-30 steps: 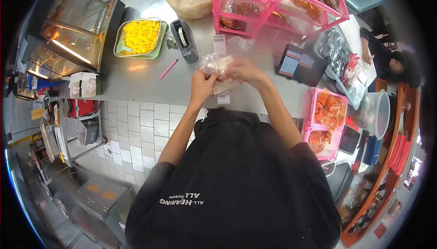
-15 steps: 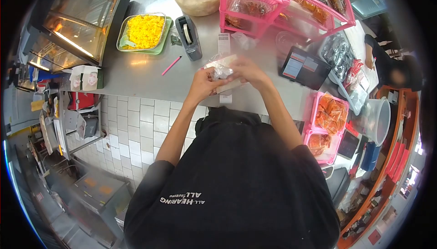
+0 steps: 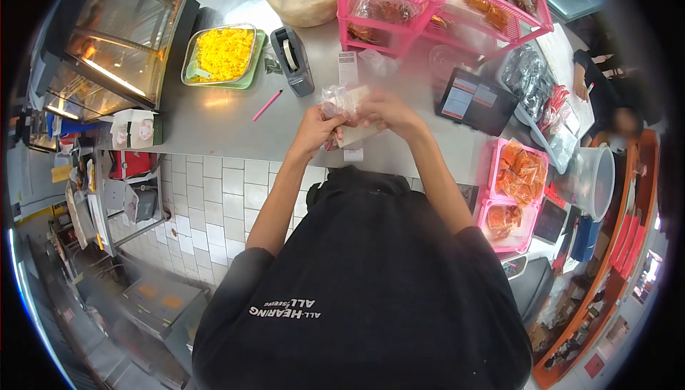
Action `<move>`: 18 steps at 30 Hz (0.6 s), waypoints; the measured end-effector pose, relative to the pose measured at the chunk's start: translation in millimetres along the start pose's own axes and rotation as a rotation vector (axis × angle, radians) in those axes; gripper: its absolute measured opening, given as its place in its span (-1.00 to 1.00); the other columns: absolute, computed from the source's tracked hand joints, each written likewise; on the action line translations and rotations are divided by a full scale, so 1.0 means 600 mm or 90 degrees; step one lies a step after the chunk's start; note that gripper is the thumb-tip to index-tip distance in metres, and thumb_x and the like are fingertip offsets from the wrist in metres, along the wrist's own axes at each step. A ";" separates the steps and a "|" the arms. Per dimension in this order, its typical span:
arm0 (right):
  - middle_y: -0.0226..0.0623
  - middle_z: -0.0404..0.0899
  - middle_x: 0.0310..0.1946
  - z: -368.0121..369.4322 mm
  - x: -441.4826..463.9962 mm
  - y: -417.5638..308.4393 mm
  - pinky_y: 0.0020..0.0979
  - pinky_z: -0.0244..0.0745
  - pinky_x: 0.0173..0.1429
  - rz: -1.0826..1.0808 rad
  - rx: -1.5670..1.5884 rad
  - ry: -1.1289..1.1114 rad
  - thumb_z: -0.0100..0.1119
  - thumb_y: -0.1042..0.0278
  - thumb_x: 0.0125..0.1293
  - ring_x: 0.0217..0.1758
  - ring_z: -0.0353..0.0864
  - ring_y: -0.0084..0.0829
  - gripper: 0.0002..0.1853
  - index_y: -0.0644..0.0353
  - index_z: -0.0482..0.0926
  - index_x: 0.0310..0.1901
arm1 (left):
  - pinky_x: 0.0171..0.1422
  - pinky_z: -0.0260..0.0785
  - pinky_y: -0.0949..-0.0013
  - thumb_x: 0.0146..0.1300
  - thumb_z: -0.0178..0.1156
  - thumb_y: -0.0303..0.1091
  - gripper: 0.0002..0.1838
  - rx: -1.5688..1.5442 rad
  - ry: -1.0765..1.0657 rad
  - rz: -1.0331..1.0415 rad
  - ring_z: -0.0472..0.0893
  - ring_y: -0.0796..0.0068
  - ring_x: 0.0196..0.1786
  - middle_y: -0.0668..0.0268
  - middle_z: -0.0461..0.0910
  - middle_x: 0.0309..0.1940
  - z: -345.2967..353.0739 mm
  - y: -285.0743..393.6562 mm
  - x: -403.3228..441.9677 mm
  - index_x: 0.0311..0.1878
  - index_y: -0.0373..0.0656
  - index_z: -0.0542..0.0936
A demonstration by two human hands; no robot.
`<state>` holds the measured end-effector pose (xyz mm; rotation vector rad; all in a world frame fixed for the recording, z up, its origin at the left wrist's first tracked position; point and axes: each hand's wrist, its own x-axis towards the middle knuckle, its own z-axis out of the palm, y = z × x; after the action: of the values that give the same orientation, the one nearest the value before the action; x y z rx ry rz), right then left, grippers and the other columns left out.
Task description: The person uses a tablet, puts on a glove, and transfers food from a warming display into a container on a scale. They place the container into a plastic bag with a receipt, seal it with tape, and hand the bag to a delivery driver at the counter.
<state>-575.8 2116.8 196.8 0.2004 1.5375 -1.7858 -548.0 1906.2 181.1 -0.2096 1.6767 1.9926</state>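
Over the steel counter (image 3: 235,126), near its front edge, both hands work close together. My left hand (image 3: 314,129) is closed, gripping a crinkled clear plastic bag (image 3: 333,96) whose loose end sticks up beyond the fingers. A pale, flat packet (image 3: 355,133) lies between the two hands. My right hand (image 3: 389,113) is closed on the packet's right side, its fingertips slightly blurred. What the packet contains cannot be made out. A printed paper slip (image 3: 347,69) lies just beyond the hands, and a small white label (image 3: 353,154) shows below them.
Left on the counter are a tape dispenser (image 3: 296,69), a pink pen (image 3: 267,105) and a tray of yellow food (image 3: 223,53). Pink baskets (image 3: 391,42) and a large tub (image 3: 300,8) stand behind. A tablet (image 3: 478,101) sits to the right; beyond it is another person's hand (image 3: 581,92).
The clear bag's loose end has shifted up and left, and more of the pale packet shows between my hands. My view has shifted slightly.
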 end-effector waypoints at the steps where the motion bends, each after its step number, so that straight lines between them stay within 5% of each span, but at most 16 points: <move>1: -0.27 0.71 -0.33 0.001 -0.001 -0.002 -0.64 0.16 -0.54 0.003 0.004 0.005 0.22 0.33 0.26 -0.42 0.61 -0.64 -0.86 0.22 0.59 -0.25 | -0.71 0.20 0.56 0.36 0.23 -0.38 -0.81 -0.003 -0.020 -0.003 0.44 0.70 -0.70 0.21 0.69 -0.48 -0.003 -0.005 0.001 -0.23 -0.37 0.65; 8: -0.32 0.70 -0.35 0.005 0.003 -0.003 -0.63 0.16 -0.52 0.014 -0.024 0.010 0.27 0.26 0.19 -0.44 0.56 -0.65 -0.81 0.16 0.59 -0.25 | -0.73 0.15 0.55 0.36 0.22 -0.40 -0.82 -0.029 0.007 0.008 0.43 0.69 -0.71 0.19 0.69 -0.47 0.007 0.000 -0.009 -0.27 -0.36 0.64; 14: -0.40 0.68 -0.36 0.022 -0.007 0.004 -0.62 0.17 -0.48 -0.060 -0.183 0.012 0.26 0.17 0.24 -0.41 0.56 -0.67 -0.79 0.14 0.62 -0.25 | -0.72 0.09 0.50 0.36 0.20 -0.43 -0.83 -0.023 0.015 0.007 0.36 0.67 -0.76 0.29 0.57 -0.65 0.001 -0.008 -0.004 -0.26 -0.36 0.64; 16: -0.37 0.69 -0.35 0.024 -0.008 0.007 -0.62 0.18 -0.50 -0.054 -0.118 0.049 0.25 0.24 0.25 -0.42 0.58 -0.66 -0.80 0.19 0.61 -0.25 | -0.67 0.22 0.52 0.37 0.21 -0.40 -0.84 -0.003 -0.033 -0.009 0.43 0.68 -0.68 0.29 0.64 -0.50 -0.006 -0.009 -0.003 -0.16 -0.33 0.60; 18: -0.33 0.70 -0.34 0.023 -0.009 0.008 -0.63 0.19 -0.52 -0.046 -0.054 0.084 0.24 0.30 0.26 -0.43 0.60 -0.65 -0.82 0.25 0.60 -0.25 | -0.67 0.21 0.52 0.37 0.21 -0.40 -0.84 -0.004 -0.039 -0.014 0.42 0.68 -0.69 0.32 0.60 -0.57 -0.008 -0.008 -0.004 -0.18 -0.33 0.62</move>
<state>-564.4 2107.0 199.7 0.2276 1.7310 -1.7891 -544.7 1901.7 176.6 -0.1672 1.6239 1.9691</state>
